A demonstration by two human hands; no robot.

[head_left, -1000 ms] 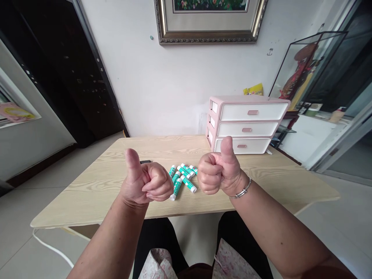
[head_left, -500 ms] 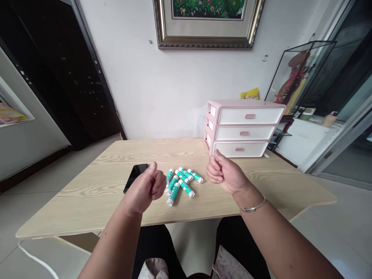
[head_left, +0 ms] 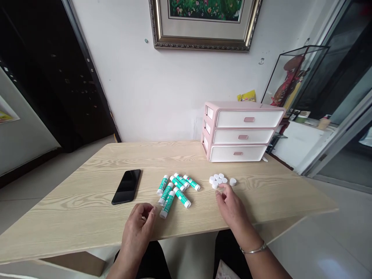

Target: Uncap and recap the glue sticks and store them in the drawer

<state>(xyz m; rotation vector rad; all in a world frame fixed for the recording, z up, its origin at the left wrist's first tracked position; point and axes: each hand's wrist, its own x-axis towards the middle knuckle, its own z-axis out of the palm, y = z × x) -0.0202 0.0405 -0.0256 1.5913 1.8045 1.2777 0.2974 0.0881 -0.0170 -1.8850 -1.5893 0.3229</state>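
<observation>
Several green-and-white glue sticks (head_left: 175, 188) lie in a loose heap on the light wooden table (head_left: 87, 205). To their right sits a small cluster of white caps (head_left: 220, 180). My left hand (head_left: 138, 228) rests near the table's front edge, just left of the nearest glue stick, with its fingers loosely curled and nothing in them. My right hand (head_left: 231, 205) lies on the table just below the caps, fingers slightly bent, fingertips close to them, holding nothing.
A black phone (head_left: 127, 186) lies face up left of the glue sticks. A pink three-drawer box (head_left: 240, 131) stands at the back right, drawers shut. A framed picture (head_left: 203, 23) hangs on the wall. A glass case (head_left: 293, 77) stands at the right.
Both hands were raised with thumbs up, then dropped to the table and relaxed. The view tilted down, so the phone and the white caps now show.
</observation>
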